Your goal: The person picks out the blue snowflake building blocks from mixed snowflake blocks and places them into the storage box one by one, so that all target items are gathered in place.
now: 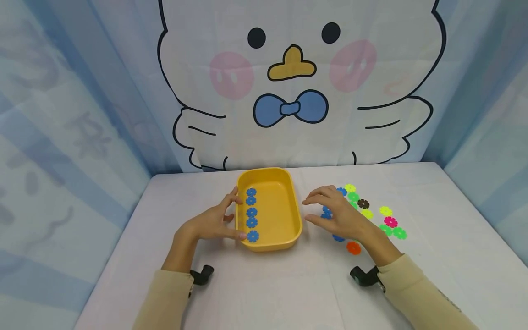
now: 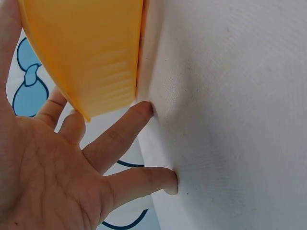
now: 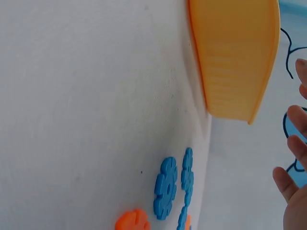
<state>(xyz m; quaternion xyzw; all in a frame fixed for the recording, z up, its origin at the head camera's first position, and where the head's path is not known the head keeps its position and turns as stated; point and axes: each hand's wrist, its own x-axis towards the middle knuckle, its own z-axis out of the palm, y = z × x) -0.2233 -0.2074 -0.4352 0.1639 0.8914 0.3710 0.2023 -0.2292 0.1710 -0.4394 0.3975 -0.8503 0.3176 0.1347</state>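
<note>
Spreading its fingers along the left side of the yellow tray (image 1: 278, 206), the left hand (image 1: 210, 222) touches the edge without closing round it; only the head view shows five blue flower pieces (image 1: 251, 212) lined up inside. The right hand (image 1: 340, 215), thumb and fingers parted around nothing, partly covers loose pieces: one brown (image 1: 363, 204), one pink (image 1: 390, 222), one orange (image 1: 353, 248), three yellow (image 1: 386, 211), at least four green (image 1: 399, 233), blues uncountable. The left wrist view adds two fingertips (image 2: 170, 181) down by the table (image 2: 240, 120). The right wrist view shows blue pieces (image 3: 165, 188) beside an orange one.
</note>
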